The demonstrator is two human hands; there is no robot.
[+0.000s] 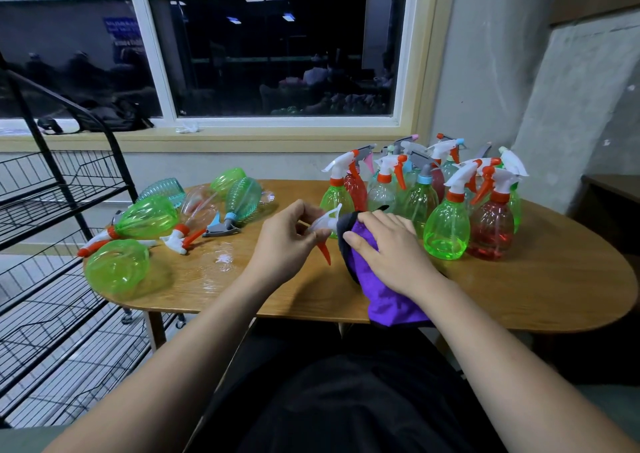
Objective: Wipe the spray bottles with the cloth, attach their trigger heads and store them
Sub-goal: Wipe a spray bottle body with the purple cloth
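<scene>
Step in hand: wiping a white trigger head (pixel 323 226) with an orange lever, judged to be under way.
Left hand (pixel 287 241): fingers curled, pinching the trigger head at its top, above the desk (pixel 519 290).
Right hand (pixel 388 248): fingers bent over the purple cloth (pixel 384 300), thumb pressing it against the head's neck end. Whether a bottle sits under the cloth cannot be told.
Location of stock: upright bottles with heads fitted (pixel 446 227) crowd the desk's right side. Green and clear bottles lying down (pixel 145 217) and loose trigger heads (pixel 176 241) are on the left.
Storage: a black wire rack (pixel 52 210) stands just beside the desk's left end.
Recommended method: keep the left-hand pinch firm. Turn the head inside the cloth so every face is covered, including under the lever. Keep the hanging cloth off the upright bottles, which would tip easily.
Markings: no brand or label is visible on any bottle. A blue notice (pixel 124 33) shows in the window, its text too blurred to read.
</scene>
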